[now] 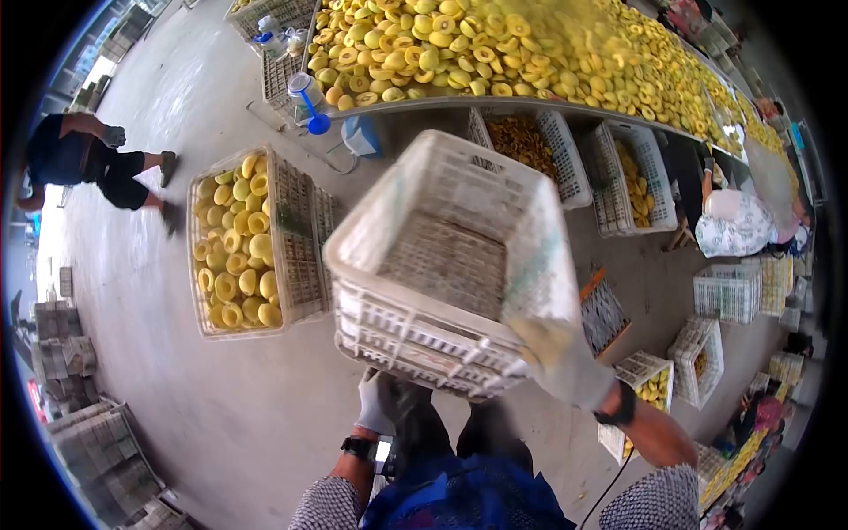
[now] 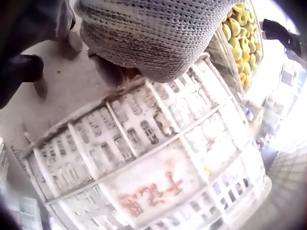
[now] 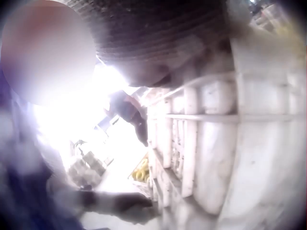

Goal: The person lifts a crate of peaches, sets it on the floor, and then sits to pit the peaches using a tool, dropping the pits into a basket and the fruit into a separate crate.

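Right hand [image 1: 570,364] is gripping the rim of the crate [image 1: 424,340], while the left hand [image 1: 378,403] is holding its bottom edge. The crate is tilting above the floor [image 1: 327,424], near the fruit [image 1: 237,238] and the table [image 1: 415,104].

1. The gloved left hand [image 1: 378,402] is near six o'clock in the head view, its fingers bent in a grip.
2. The left forearm [image 1: 355,477] points toward one o'clock.
3. The gloved right hand [image 1: 565,364], blurred, grips at four o'clock.
4. The right forearm [image 1: 658,436] angles toward ten o'clock.
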Demonstrator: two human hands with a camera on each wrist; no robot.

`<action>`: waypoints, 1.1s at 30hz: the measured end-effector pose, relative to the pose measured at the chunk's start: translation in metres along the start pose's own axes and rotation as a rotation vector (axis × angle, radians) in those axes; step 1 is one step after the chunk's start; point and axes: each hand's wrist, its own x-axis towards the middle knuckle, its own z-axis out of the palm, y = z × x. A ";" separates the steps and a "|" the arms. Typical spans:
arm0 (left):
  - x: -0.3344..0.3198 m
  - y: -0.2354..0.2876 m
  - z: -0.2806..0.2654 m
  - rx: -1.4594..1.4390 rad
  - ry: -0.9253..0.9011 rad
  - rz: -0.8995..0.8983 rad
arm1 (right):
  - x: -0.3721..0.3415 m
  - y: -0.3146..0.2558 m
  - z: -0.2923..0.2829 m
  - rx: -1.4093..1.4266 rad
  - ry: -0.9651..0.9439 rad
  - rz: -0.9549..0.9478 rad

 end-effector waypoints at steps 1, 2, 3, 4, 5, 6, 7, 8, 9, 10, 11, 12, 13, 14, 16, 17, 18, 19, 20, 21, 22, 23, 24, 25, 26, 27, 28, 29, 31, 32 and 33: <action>0.040 -0.011 -0.013 0.013 0.001 0.058 | 0.025 0.016 0.015 -0.061 -0.004 -0.109; 0.081 -0.024 -0.028 0.026 0.003 0.116 | 0.046 0.037 0.034 -0.045 0.011 -0.186; 0.122 -0.036 -0.042 0.038 0.005 0.174 | 0.062 0.063 0.061 -0.086 -0.001 -0.197; 0.168 -0.047 -0.058 0.132 0.079 0.247 | 0.080 0.085 0.088 -0.069 0.093 -0.302; 0.183 -0.050 -0.037 -0.095 0.296 0.271 | 0.089 0.102 0.116 -0.072 0.136 -0.390; 0.199 -0.056 -0.041 -0.054 0.348 0.247 | 0.086 0.103 0.141 0.036 0.120 -0.360; 0.195 -0.051 -0.029 -0.084 0.331 0.258 | 0.072 0.095 0.152 0.117 -0.043 -0.322; 0.182 -0.050 -0.020 -0.110 0.318 0.268 | 0.046 0.087 0.158 0.201 -0.207 -0.281; 0.171 -0.054 -0.022 -0.093 0.334 0.254 | 0.013 0.082 0.159 0.294 -0.326 -0.163; 0.164 -0.055 -0.020 -0.081 0.340 0.250 | -0.018 0.079 0.160 0.378 -0.434 -0.052; 0.159 -0.064 -0.026 -0.042 0.360 0.268 | -0.055 0.086 0.166 0.448 -0.349 0.000; 0.145 -0.065 -0.021 0.015 0.440 0.215 | -0.093 0.098 0.170 0.518 -0.262 0.051; 0.139 -0.070 -0.023 0.062 0.462 0.214 | -0.123 0.109 0.160 0.539 -0.209 0.159; 0.130 -0.077 -0.029 0.110 0.488 0.208 | -0.158 0.122 0.148 0.562 -0.160 0.270; 0.117 -0.084 -0.037 0.251 0.475 0.210 | -0.251 0.178 0.156 0.674 -0.200 0.802; 0.111 -0.086 -0.040 0.407 0.475 0.238 | -0.291 0.208 0.150 0.705 -0.135 0.916; 0.098 -0.083 -0.034 0.633 0.505 0.270 | -0.318 0.232 0.136 0.734 -0.068 1.034; 0.101 -0.088 -0.045 0.818 0.501 0.283 | -0.347 0.264 0.126 0.725 -0.039 1.088; 0.105 -0.094 -0.065 1.008 0.489 0.293 | -0.370 0.281 0.120 0.716 -0.007 1.151; 0.105 -0.097 -0.082 1.182 0.489 0.309 | -0.362 0.282 0.098 0.568 -0.047 1.169; 0.106 -0.103 -0.094 1.354 0.484 0.328 | -0.342 0.288 0.070 0.417 -0.090 1.186; 0.099 -0.103 -0.093 1.467 0.465 0.302 | -0.346 0.310 0.068 0.371 -0.085 1.151; 0.090 -0.100 -0.091 1.580 0.448 0.275 | -0.341 0.325 0.067 0.351 -0.100 1.166; 0.090 -0.104 -0.106 1.668 0.385 0.198 | -0.330 0.341 0.065 0.331 -0.119 1.177; 0.094 -0.105 -0.114 1.752 0.322 0.120 | -0.315 0.355 0.062 0.313 -0.141 1.185; 0.099 -0.104 -0.103 1.810 0.339 0.107 | -0.297 0.364 0.059 0.228 -0.137 1.099; 0.099 -0.100 -0.087 1.868 0.357 0.092 | -0.276 0.372 0.057 0.144 -0.138 1.010; 0.107 -0.094 -0.071 1.926 0.376 0.083 | -0.254 0.383 0.056 0.063 -0.135 0.919; 0.153 -0.074 -0.040 1.542 0.258 0.051 | -0.234 0.412 0.063 0.000 -0.185 0.949; 0.176 -0.064 -0.018 1.346 0.216 0.023 | -0.224 0.424 0.067 -0.026 -0.220 0.958; 0.177 -0.033 0.057 1.285 0.233 0.031 | -0.192 0.425 0.049 -0.110 -0.390 0.984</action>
